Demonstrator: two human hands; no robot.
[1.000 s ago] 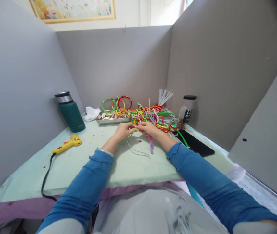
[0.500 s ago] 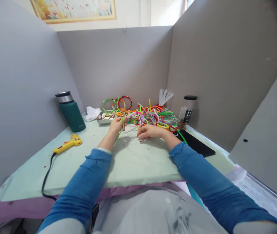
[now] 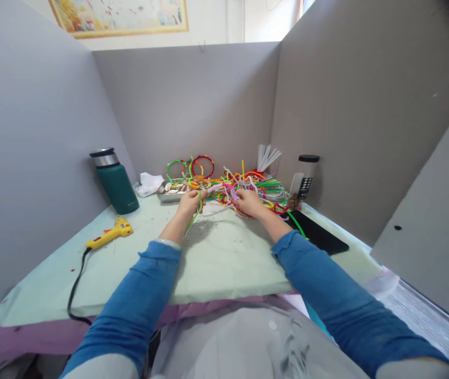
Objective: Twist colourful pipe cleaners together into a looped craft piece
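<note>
My left hand (image 3: 189,205) is closed in a pinch in front of the metal tray, with a light green pipe cleaner (image 3: 200,203) between its fingers, its tail hanging below the wrist. From the same fingers a pink and purple pipe cleaner strip (image 3: 224,186) reaches across to the right. My right hand (image 3: 249,202) is pinched at the purple end of that strip, beside the heap of pipe cleaners. A thin whitish strand (image 3: 215,211) sags between the two hands. The exact finger contact is too small to see clearly.
Behind the hands lie a metal tray (image 3: 169,198) of small pieces and a tangled heap of coloured pipe cleaners (image 3: 271,185). A yellow glue gun (image 3: 108,235) and a green bottle (image 3: 117,184) stand left. A clear jar (image 3: 305,179) and black mat (image 3: 327,237) are right. Grey partitions enclose the table.
My right hand has moved up and away from the tabletop to the purple end of the strip. A small red bit near it no longer shows there. My left hand stays put.
</note>
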